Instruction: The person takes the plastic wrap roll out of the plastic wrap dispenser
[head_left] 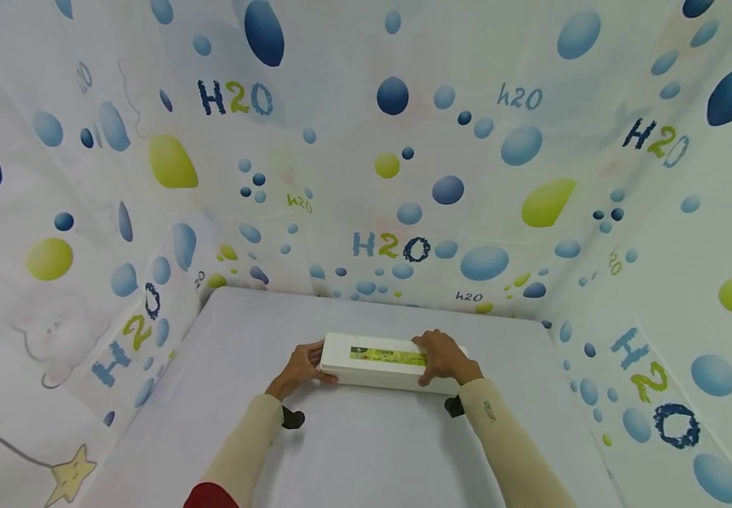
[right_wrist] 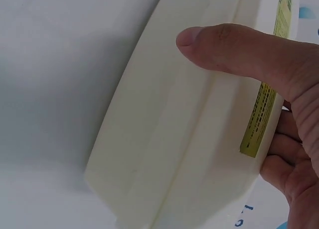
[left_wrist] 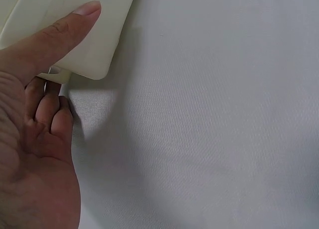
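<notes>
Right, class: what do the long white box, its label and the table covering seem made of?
Long white box: probably smooth, satin plastic, judging by its rounded corners and even, grainless surface.
Label: paper or film, printed and thin, lying flush; which is unclear.
Table covering: likely matte cloth, showing a fine weave up close.

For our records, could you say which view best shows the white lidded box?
The head view shows the white lidded box nearly whole. Left wrist: only one end; right wrist: a closer part, partly behind the right hand.
</notes>
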{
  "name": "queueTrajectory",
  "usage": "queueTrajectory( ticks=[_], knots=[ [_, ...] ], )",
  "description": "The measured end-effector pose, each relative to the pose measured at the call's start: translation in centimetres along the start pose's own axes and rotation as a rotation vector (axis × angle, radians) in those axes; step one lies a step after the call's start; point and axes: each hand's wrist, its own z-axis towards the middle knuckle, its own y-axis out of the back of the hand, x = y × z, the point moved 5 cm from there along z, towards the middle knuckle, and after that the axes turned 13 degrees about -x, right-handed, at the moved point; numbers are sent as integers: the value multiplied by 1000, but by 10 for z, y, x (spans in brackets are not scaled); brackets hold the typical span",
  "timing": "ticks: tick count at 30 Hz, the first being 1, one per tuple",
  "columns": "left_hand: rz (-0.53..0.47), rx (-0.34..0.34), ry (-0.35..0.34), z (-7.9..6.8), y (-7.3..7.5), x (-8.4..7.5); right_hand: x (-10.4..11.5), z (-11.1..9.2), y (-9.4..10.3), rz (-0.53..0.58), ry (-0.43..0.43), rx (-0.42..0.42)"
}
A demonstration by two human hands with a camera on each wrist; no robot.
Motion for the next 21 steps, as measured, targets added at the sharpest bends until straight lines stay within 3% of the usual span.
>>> queueTrajectory(
  ticks=[16,21],
  knots=[
    [44,13,-27,2,-2,4,4,-4,12,-14,25,-29],
    [24,-1,-7,3,-1,8,1,-3,16,-33,17,-37]
  ],
)
